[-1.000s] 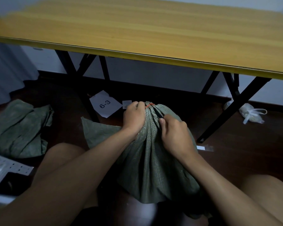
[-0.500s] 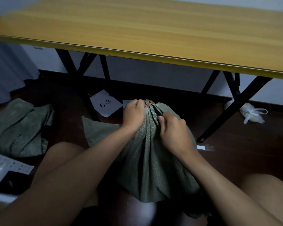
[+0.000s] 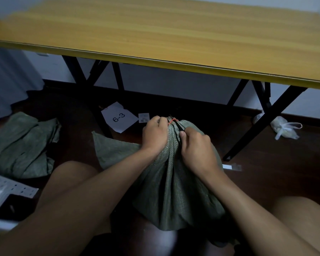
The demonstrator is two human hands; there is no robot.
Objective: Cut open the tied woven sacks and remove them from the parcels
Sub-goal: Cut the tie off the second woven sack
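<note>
Head view: a bulging olive-green woven sack is seen standing on the dark floor between the person's knees, its gathered neck bound by a thin red tie. The neck is gripped just below the tie by the left hand, fingers curled round the cloth. A slim black tool is pinched by the right hand and laid against the folds just right of the tie. Crumpled green sacks are heaped at the left. A white paper marked 6-3 lies farther off, under the yellow wooden table. A small tied white plastic bag is seen at the far right.
</note>
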